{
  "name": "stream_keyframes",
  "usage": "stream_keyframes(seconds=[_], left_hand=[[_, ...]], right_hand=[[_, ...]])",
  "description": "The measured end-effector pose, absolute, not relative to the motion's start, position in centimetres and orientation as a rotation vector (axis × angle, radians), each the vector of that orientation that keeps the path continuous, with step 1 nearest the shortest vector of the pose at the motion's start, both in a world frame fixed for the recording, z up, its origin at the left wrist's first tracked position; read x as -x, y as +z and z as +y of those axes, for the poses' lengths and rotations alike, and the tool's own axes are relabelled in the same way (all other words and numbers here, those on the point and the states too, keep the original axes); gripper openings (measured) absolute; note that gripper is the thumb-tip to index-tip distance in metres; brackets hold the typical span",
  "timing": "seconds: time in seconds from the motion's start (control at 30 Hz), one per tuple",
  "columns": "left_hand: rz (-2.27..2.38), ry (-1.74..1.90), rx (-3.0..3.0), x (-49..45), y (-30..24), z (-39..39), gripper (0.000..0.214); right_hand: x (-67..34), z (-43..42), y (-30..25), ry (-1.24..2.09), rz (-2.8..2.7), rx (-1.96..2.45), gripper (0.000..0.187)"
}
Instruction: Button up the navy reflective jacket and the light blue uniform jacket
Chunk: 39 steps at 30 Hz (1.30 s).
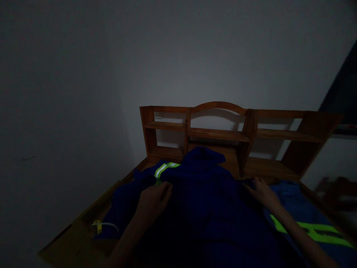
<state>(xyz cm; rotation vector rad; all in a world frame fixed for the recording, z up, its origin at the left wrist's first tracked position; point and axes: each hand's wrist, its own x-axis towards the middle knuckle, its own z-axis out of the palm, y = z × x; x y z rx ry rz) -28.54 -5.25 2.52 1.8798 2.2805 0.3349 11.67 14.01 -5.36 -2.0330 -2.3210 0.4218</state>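
A dark blue work jacket [206,208] lies spread out in front of me, its collar [202,154] at the far end. A yellow-green and silver reflective strip [164,168] crosses its left shoulder. My left hand [154,197] is closed on the cloth just below that strip, fingers curled. On the other side, my right hand [262,191] pinches the jacket near its right shoulder. Dim light hides much of the lower jacket and the exact fingertip contact. A yellow tag with a pale loop [99,227] rests by the left sleeve.
Behind the jacket stands a wooden headboard with shelves [217,132] against a plain wall [209,56]. At the right lies another blue garment [315,223] with a bright yellow-green band. A wooden bed edge [83,216] runs along the left wall.
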Motion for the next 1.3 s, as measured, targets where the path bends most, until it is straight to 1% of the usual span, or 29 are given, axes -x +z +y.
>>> stream_keyframes(seconds=[0.1, 0.17, 0.27, 0.33, 0.37, 0.43, 0.57, 0.63, 0.7, 0.83, 0.93, 1.03, 1.13, 1.2, 1.3], left_hand=[[1.815, 0.548, -2.023, 23.7, 2.7, -0.5, 0.025], [1.579, 0.707, -2.07, 19.4, 1.5, 2.1, 0.021], [1.422, 0.789, -2.121, 12.9, -1.9, 4.6, 0.022], [1.397, 0.79, -2.109, 9.8, -4.7, 5.2, 0.026], [1.408, 0.795, -2.088, 8.7, -5.9, 5.3, 0.027], [1.443, 0.809, -2.04, 7.5, -8.0, 5.1, 0.028], [1.482, 0.783, -2.011, 7.6, -10.0, 4.6, 0.031], [1.514, 0.764, -2.009, 7.8, -10.2, 4.5, 0.03], [1.558, 0.753, -2.003, 7.8, -10.3, 4.7, 0.028], [1.624, 0.73, -1.999, 7.7, -10.9, 5.3, 0.024], [1.715, 0.721, -1.985, 7.9, -11.0, 5.8, 0.024], [1.845, 0.726, -1.952, 8.2, -10.8, 6.0, 0.017], [1.893, 0.704, -1.942, 8.5, -10.5, 6.1, 0.018], [1.879, 0.694, -1.946, 8.5, -10.3, 6.1, 0.017], [1.799, 0.772, -1.977, 8.6, -9.8, 6.0, 0.012]], right_hand=[[-15.0, 14.0, -6.0, 0.57, -2.202, 2.138, 0.049], [-15.9, 13.8, -6.1, 0.761, -2.142, 2.163, 0.048], [-15.6, 13.5, -5.6, 1.284, -2.053, 2.094, 0.051], [-15.1, 13.4, -5.1, 1.621, -1.939, 1.913, 0.047], [-14.7, 13.5, -4.9, 1.706, -1.875, 1.822, 0.044], [-14.1, 13.9, -5.0, 1.672, -1.782, 1.721, 0.043], [-12.7, 15.1, -6.5, 1.289, -1.728, 1.66, 0.044], [-12.0, 15.2, -7.7, 1.205, -1.733, 1.607, 0.045], [-11.4, 14.8, -8.6, 1.247, -1.698, 1.554, 0.045], [-10.7, 13.4, -9.0, 1.515, -1.587, 1.445, 0.041], [-10.7, 12.8, -7.9, 1.595, -1.617, 1.394, 0.039], [-10.9, 12.5, -6.4, 1.651, -1.71, 1.404, 0.04], [-10.8, 12.0, -5.5, 1.746, -1.822, 1.338, 0.04], [-10.5, 11.7, -5.6, 1.725, -1.864, 1.304, 0.038], [-10.2, 11.4, -6.5, 1.613, -1.89, 1.326, 0.032]])
